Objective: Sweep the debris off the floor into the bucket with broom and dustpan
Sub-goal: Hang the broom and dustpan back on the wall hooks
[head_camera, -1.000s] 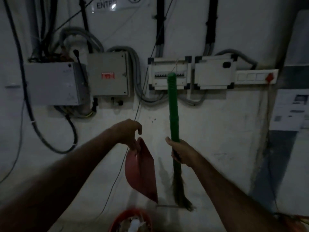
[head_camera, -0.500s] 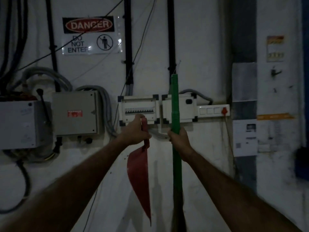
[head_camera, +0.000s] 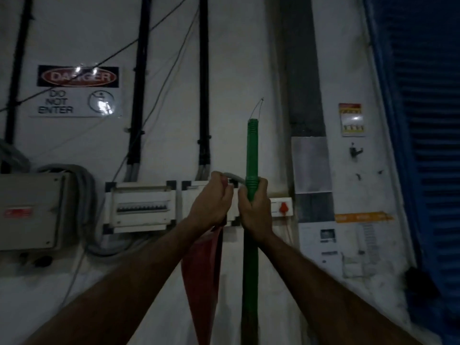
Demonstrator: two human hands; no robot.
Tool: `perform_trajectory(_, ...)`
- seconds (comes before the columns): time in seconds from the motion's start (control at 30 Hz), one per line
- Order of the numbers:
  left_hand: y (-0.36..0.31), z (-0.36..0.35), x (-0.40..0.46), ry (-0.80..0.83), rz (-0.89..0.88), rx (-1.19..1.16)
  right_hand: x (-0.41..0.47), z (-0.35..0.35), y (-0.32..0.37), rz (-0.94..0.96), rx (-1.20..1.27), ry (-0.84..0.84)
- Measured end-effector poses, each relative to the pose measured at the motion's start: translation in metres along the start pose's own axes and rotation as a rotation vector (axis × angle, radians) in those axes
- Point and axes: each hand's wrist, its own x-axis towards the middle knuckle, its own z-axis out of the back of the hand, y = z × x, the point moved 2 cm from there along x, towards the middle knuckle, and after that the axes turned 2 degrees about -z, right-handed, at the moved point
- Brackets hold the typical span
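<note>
My left hand [head_camera: 212, 202] grips the handle of a red dustpan [head_camera: 202, 277], which hangs pan-down against the wall. Right beside it, my right hand [head_camera: 256, 210] grips the green handle of the broom [head_camera: 252, 155], held upright. A thin wire loop at the broom's top reaches a nail in the wall. The broom's bristles are below the frame. Both hands are raised close together in front of the white switch panel. The bucket is out of sight.
A breaker box [head_camera: 143, 206] and a switch strip with a red switch [head_camera: 283, 207] are behind my hands. A grey metal box [head_camera: 29, 212] is at left, a danger sign [head_camera: 77, 90] above it. Black conduits run up the wall. A blue shutter [head_camera: 428, 145] fills the right.
Both hands have risen along the wall with the dustpan and broom, and my view has tilted up. The red bucket seen a second ago has dropped out of view.
</note>
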Motion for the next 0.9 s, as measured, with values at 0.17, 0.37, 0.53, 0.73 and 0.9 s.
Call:
perform_trajectory(0.17, -0.022, -0.064, 0.046, -0.064, -0.102, 0.044, 0.061, 0.050, -0.019, 0.068, -0.092, -0.014)
perform_trajectory(0.37, -0.038, -0.131, 0.096, -0.016, -0.141, -0.054, 0.112, 0.094, -0.058, 0.102, -0.123, -0.019)
perform_trajectory(0.53, -0.035, -0.184, 0.130, -0.014, -0.200, -0.094, 0.149, 0.115, -0.090, 0.122, -0.225, -0.015)
perform_trajectory(0.73, -0.033, -0.238, 0.173, -0.064, -0.294, -0.228, 0.192, 0.127, -0.131, 0.139, -0.314, -0.056)
perform_trajectory(0.9, -0.033, -0.289, 0.214, -0.038, -0.392, -0.276, 0.238, 0.154, -0.159, 0.043, -0.382, -0.093)
